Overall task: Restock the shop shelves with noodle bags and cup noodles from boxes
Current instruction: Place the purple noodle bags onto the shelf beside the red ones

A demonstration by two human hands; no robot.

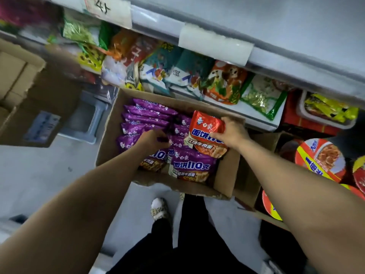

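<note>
Right hand point(231, 133) first: the thumb sits across the front of a red noodle bag point(205, 131) and the fingers wrap behind its right edge, so it's got a proper grip on it. The bag is tilted up, just right of the middle of the frame, over the right part of the open cardboard box point(110, 125), with its lower end touching the purple bags underneath.

The left hand point(154, 137), dead centre of the frame, has its fingers curled down into the purple noodle bags point(148, 115). There's a bit of purple wrapper showing between the fingers, but the blur means I honestly can't tell if it's actually holding one or just resting on the pile.

The purple bags fill most of the box. There's a row standing on edge toward the box's upper left, and a couple lie flat face-up at the lower right.

The box sits on the grey floor point(39, 175), right up against the bottom shelf point(256, 119). That shelf runs across the upper middle of the frame and is loaded with mixed snack packets point(223, 84) in green, orange and teal.

Just right of the box there's a second box point(248, 186), and cup noodles point(320, 159) with red and yellow lids show at the right edge. Another brown carton point(19, 76) sits at the far left. A patterned slipper point(159, 209) pokes out at bottom centre, below the box.
</note>
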